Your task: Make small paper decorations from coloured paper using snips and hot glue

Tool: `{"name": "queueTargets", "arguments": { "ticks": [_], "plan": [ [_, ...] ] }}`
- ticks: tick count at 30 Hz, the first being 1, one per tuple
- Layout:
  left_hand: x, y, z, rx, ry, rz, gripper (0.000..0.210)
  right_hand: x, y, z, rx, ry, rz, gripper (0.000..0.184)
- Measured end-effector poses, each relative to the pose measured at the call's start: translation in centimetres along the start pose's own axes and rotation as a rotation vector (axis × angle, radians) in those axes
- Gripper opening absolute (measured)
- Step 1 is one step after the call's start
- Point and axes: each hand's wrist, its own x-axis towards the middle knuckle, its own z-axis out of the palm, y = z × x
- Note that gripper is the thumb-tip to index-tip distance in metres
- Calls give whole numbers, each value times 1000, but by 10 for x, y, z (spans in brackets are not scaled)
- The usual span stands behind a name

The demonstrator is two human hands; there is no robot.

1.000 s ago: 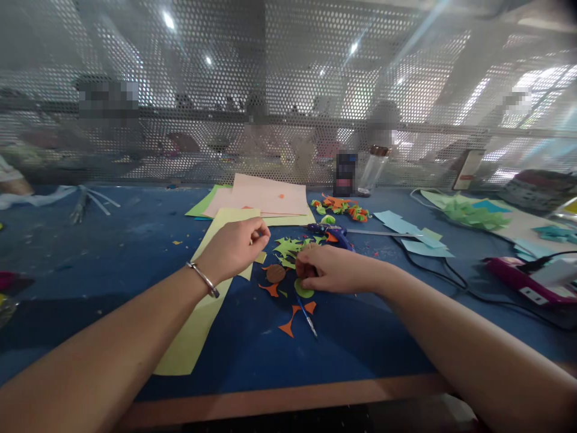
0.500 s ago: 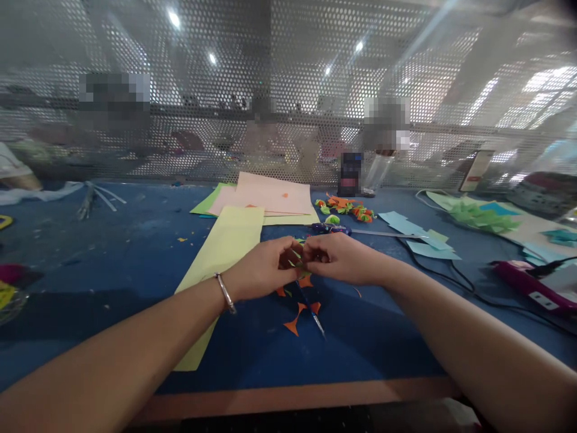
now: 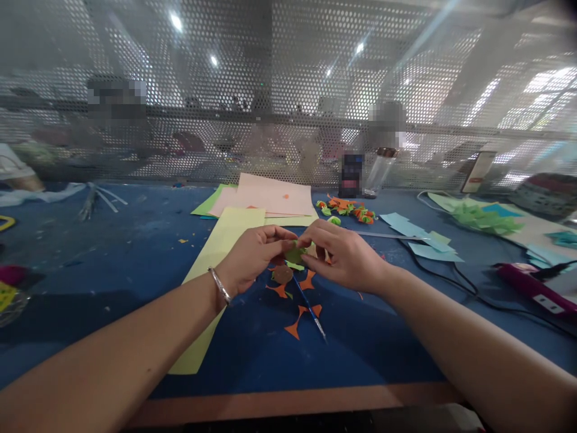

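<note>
Between my two hands is a small piece of green paper [image 3: 296, 252]. My left hand [image 3: 256, 255] pinches its left side, and my right hand [image 3: 340, 252] has its fingertips closed on the right side. Below them on the table lie a round brownish disc [image 3: 283, 275], orange paper scraps [image 3: 293, 328] and a thin blue stick-like tool [image 3: 311, 310] with a pale tip. A long yellow paper strip [image 3: 198, 343] runs under my left wrist, which wears a silver bangle [image 3: 219, 285].
Stacked pink paper sheets [image 3: 274, 192] lie at the back. Orange and green paper flowers [image 3: 347, 207] sit right of them, near a glass bottle [image 3: 381, 173]. Light blue paper pieces [image 3: 419, 237], a black cable [image 3: 478, 294] and a purple power strip [image 3: 534, 288] are on the right.
My hands have turned and drawn slightly apart, so the green paper between the fingertips now shows clearly. The brownish disc and more of the blue tool have come into sight.
</note>
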Motion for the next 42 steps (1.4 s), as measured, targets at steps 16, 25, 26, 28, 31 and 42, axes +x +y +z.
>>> {"name": "queueTargets", "arguments": {
  "ticks": [16,25,26,28,31,42],
  "plan": [
    [-5,7,5,-188,20,-19,12,4,0,6,230,199,54,4],
    [-7,4,7,-53,-21,116,19,4,2,9,379,216,318,6],
    [-7,2,7,19,-13,173,23,4,2,9,391,212,328,7],
    [-7,0,5,143,-9,265,28,4,2,9,416,201,342,9],
    [-5,-3,2,210,-17,312,26,4,2,10,434,186,350,11],
    [-7,1,3,262,54,339,21,4,1,12,501,189,353,8]
  ]
}}
